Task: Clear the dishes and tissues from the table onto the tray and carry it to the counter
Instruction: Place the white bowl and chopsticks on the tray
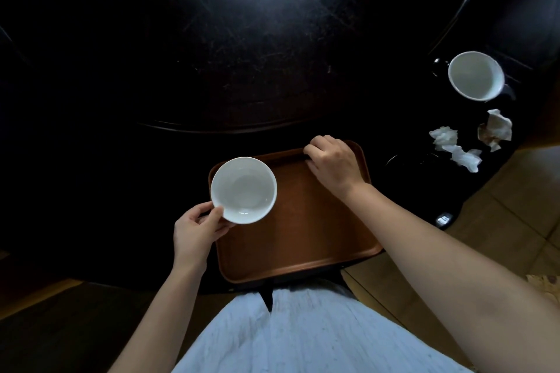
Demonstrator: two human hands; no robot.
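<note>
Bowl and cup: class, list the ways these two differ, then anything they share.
The bowl is shallow and handleless; the cup is deeper with a dark handle. The left hand holds the bowl over the tray; the cup sits untouched on the table, away from the tray. Both are white inside and empty.

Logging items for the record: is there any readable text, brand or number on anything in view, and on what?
None readable.
Bowl, cup, tray, tissues: no lettering visible.
Small shiny object at the table edge: too small and blurred to tell.
</note>
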